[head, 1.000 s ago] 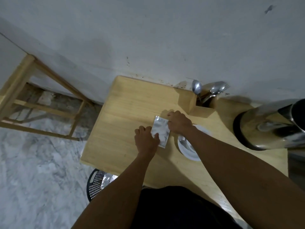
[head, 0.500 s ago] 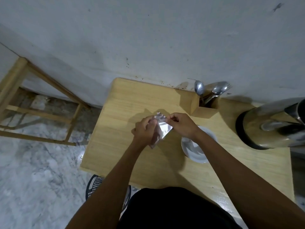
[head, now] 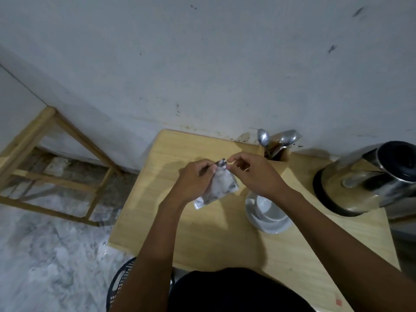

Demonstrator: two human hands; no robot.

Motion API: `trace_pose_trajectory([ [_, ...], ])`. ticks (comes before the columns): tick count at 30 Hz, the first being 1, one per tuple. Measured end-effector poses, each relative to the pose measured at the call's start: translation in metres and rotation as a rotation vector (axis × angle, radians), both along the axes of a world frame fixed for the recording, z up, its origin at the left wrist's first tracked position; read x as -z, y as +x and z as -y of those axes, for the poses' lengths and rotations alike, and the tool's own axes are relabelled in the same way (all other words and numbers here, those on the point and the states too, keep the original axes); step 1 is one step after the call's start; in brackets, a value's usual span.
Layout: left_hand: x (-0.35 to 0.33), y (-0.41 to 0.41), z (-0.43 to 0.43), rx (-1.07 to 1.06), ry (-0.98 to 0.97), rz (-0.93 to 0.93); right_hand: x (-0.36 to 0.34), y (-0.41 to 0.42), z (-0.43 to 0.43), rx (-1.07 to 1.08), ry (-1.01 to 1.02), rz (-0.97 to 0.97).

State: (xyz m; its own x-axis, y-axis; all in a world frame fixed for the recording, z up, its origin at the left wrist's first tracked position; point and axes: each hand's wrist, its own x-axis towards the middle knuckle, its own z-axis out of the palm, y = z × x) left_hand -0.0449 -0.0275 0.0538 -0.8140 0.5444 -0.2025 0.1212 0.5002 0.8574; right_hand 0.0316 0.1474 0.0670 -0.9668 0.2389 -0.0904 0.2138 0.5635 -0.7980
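Observation:
A small silvery sachet (head: 219, 186) hangs above the wooden table (head: 202, 239), lifted off its surface. My left hand (head: 193, 179) pinches the sachet's top edge on the left side. My right hand (head: 254, 174) pinches the same top edge on the right, fingers curled. The sachet's lower corner points down to the left. A white cup on a white saucer (head: 267, 212) stands just right of the sachet, partly hidden under my right wrist.
A wooden holder with spoons (head: 278, 146) stands at the table's back edge by the wall. A steel electric kettle (head: 364, 179) sits at the right. A wooden frame (head: 56, 167) stands on the marble floor at left. A black basket (head: 121, 284) is below the table's front edge.
The sachet lay flat on the table under both hands a second ago. Both hands have since lifted it and now pinch its top edge in the air.

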Motion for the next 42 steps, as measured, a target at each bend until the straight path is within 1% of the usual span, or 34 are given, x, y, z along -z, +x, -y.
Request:
trace_pose_trajectory([
  [4,-0.022,0.006,0.000,0.020,-0.047,-0.093,-0.028,-0.003,0.001,-0.069,0.140,-0.075],
  [10,-0.041,0.013,-0.002,-0.043,0.000,-0.187,-0.055,-0.005,0.001,-0.129,0.217,-0.041],
  [14,-0.053,0.016,-0.003,-0.017,-0.051,-0.321,-0.071,-0.006,0.002,-0.210,0.458,-0.045],
  [16,-0.060,0.018,-0.003,0.006,-0.067,-0.375,-0.077,-0.007,0.002,-0.242,0.479,-0.058],
  [18,-0.065,0.019,-0.003,0.008,-0.065,-0.390,-0.081,-0.008,0.001,-0.253,0.466,-0.070],
  [21,-0.066,0.019,-0.005,0.006,-0.060,-0.386,-0.084,-0.010,0.000,-0.240,0.480,-0.076],
  [26,-0.060,0.017,-0.004,-0.013,0.088,-0.308,-0.095,-0.008,0.001,-0.290,0.487,-0.048],
  [31,-0.064,0.019,-0.006,-0.005,0.127,-0.298,-0.094,-0.004,-0.002,-0.327,0.513,-0.058],
  [33,-0.069,0.022,-0.006,-0.018,0.174,-0.280,-0.091,-0.003,-0.001,-0.331,0.496,-0.093],
  [36,-0.073,0.024,-0.008,-0.056,0.232,-0.201,-0.084,-0.001,0.002,-0.325,0.500,-0.154],
  [39,-0.072,0.026,-0.012,-0.099,0.295,-0.119,-0.078,0.001,0.004,-0.324,0.589,-0.261],
  [42,-0.068,0.028,-0.016,-0.122,0.295,-0.053,-0.073,0.002,0.005,-0.359,0.680,-0.326],
])
